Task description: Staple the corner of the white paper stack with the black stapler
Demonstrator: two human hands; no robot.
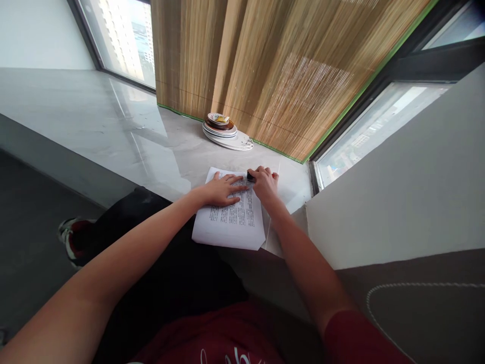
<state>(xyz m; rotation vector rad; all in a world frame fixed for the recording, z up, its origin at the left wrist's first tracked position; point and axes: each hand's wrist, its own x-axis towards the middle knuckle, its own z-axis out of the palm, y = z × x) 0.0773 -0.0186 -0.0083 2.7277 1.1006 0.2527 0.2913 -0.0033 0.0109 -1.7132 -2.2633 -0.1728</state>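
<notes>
A sheaf of printed white paper (231, 230) lies on the pale stone sill, its near edge curling slightly past the sill's front. My left hand (223, 189) rests flat across the printed lines with fingers spread. At the paper's far right corner, my right hand (265, 181) is closed around a small black object (250, 176), which looks like a stapler. Most of that object is hidden by the fingers, so its kind is not certain.
Behind the paper, a stack of plates (222, 132) stands on the sill (182, 146). A bamboo blind (257, 65) hangs beyond it, before the windows. A white wall (401, 187) rises close on the right. A white cord (420, 284) curves at the lower right.
</notes>
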